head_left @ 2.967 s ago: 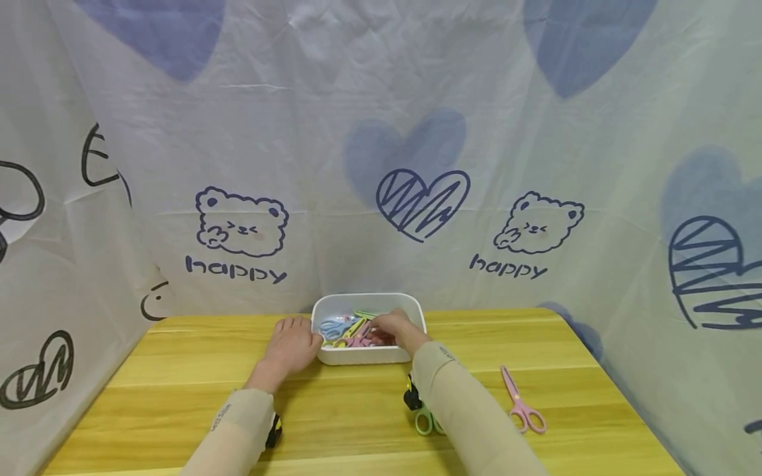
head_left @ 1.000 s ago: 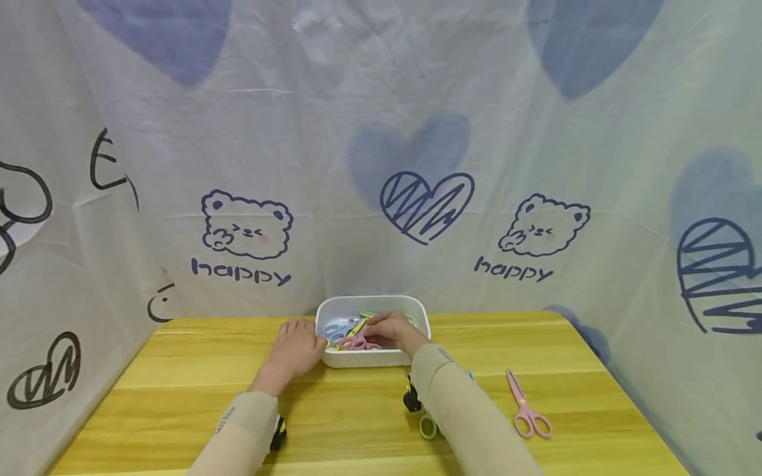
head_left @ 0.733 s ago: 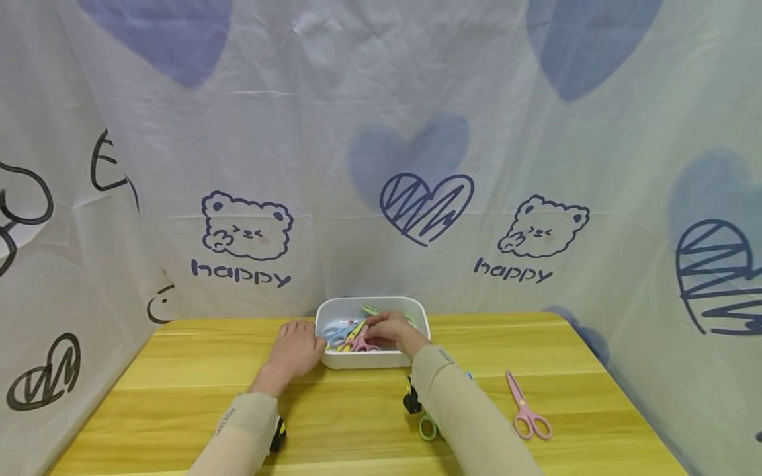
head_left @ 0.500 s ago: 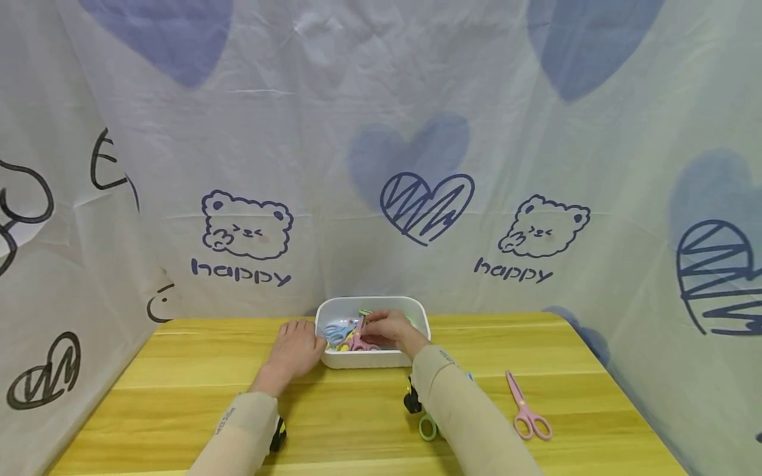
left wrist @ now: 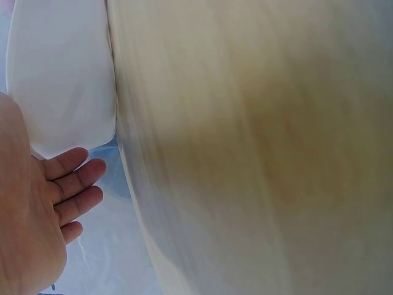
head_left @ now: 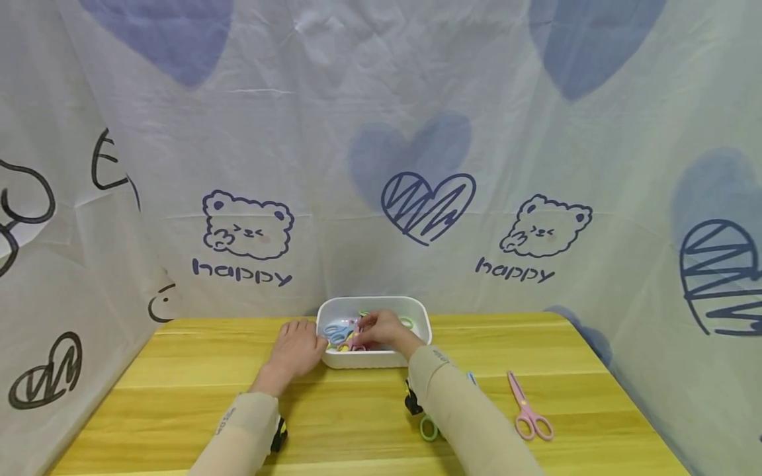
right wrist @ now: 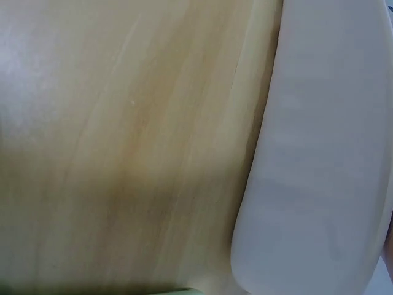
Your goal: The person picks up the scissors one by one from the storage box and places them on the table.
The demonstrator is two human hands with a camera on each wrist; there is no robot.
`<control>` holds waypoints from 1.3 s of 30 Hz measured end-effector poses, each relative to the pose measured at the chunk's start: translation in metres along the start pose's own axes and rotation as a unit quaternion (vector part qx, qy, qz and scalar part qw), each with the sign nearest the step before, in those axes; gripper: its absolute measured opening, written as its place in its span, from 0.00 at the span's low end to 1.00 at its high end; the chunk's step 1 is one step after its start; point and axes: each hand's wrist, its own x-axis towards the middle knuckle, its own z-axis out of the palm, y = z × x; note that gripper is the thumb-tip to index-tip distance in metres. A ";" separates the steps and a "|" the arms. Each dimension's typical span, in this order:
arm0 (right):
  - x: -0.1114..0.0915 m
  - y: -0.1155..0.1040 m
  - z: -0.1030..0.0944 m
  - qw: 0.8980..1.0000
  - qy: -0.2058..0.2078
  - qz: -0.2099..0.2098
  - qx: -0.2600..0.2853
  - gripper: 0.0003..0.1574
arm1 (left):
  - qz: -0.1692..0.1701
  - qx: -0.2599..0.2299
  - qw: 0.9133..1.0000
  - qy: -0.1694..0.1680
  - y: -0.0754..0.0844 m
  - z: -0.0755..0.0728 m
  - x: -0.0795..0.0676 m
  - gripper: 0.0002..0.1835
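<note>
A white bin (head_left: 375, 360) stands at the table's back edge, with several scissors inside. My right hand (head_left: 385, 327) reaches in over the front wall and pinches pink scissors (head_left: 357, 337) near the blades, their handles pointing down toward the front. Blue scissors (head_left: 337, 332) lie to the left of them, and yellow scissors (head_left: 343, 346) show partly beneath. A green handle (head_left: 407, 322) peeks out behind the right hand. My left hand (head_left: 296, 346) rests at the bin's left end, thumb at the rim; in the left wrist view its fingers (left wrist: 80, 182) lie loosely extended outside the bin.
Another pair of pink scissors (head_left: 526, 415) lies on the wooden table (head_left: 357, 423) at the right. Green-handled scissors (head_left: 428, 428) and a blue tip (head_left: 471, 377) are partly covered by the right forearm. A printed curtain (head_left: 333, 264) hangs right behind the bin.
Inside the bin, the pink scissors have been turned more upright and shifted slightly left with my right hand, exposing the green handle. My left hand stays at the bin's left end.
</note>
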 end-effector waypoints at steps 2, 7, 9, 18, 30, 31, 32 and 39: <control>0.001 -0.001 0.001 1.000 -0.002 -0.011 -0.024 0.25 | 0.000 0.000 1.000 0.000 0.000 0.000 0.000 0.20; -0.003 -0.006 0.001 0.998 -0.008 -0.032 -0.046 0.26 | -0.003 -0.001 1.000 -0.005 0.002 -0.001 0.000 0.19; -0.005 -0.008 0.001 0.998 -0.005 -0.032 -0.047 0.27 | -0.004 -0.003 1.000 -0.004 0.002 -0.002 0.000 0.19; -0.006 -0.011 0.006 1.000 -0.002 -0.006 -0.030 0.29 | -0.002 -0.009 1.000 0.006 0.000 0.000 -0.001 0.20; 0.008 0.000 0.008 0.997 0.001 -0.005 -0.076 0.36 | -0.003 -0.009 1.000 -0.005 -0.004 0.004 0.003 0.23; 0.008 0.000 0.007 0.997 -0.001 -0.003 -0.073 0.37 | -0.004 -0.009 1.000 -0.006 -0.004 0.004 0.003 0.23; 0.008 0.000 0.006 0.998 -0.002 -0.002 -0.069 0.37 | -0.004 -0.008 1.000 -0.007 -0.004 0.004 0.003 0.23; 0.004 -0.001 0.005 1.000 -0.009 -0.002 -0.028 0.40 | -0.002 -0.007 1.000 0.000 -0.003 0.004 0.002 0.21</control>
